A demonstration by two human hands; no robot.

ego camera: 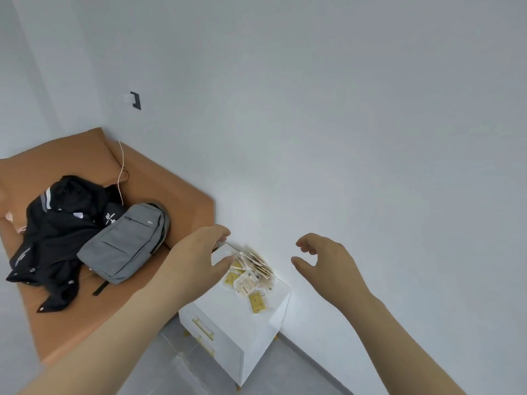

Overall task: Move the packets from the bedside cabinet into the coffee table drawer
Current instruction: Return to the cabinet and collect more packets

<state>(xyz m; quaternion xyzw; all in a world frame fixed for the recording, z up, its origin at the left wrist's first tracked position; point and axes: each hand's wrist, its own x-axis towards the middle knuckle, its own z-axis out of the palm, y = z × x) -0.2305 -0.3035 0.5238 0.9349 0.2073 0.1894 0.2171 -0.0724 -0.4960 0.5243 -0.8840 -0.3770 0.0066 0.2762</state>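
A pile of several small white and yellow packets (pixel 251 276) lies on top of a white bedside cabinet (pixel 228 317) against the wall. My left hand (pixel 199 255) hovers over the cabinet's left side, fingers spread and loosely bent, holding nothing. My right hand (pixel 322 259) hangs in the air to the right of the pile, fingers loosely curved and empty. Neither hand touches the packets. The coffee table is out of view.
The cabinet has two drawers with gold handles (pixel 203 329) on its front. To its left is an orange bed (pixel 159 183) bearing a grey backpack (pixel 128 242) and a black jacket (pixel 57 232). Grey floor (pixel 279 372) lies below; a white wall stands behind.
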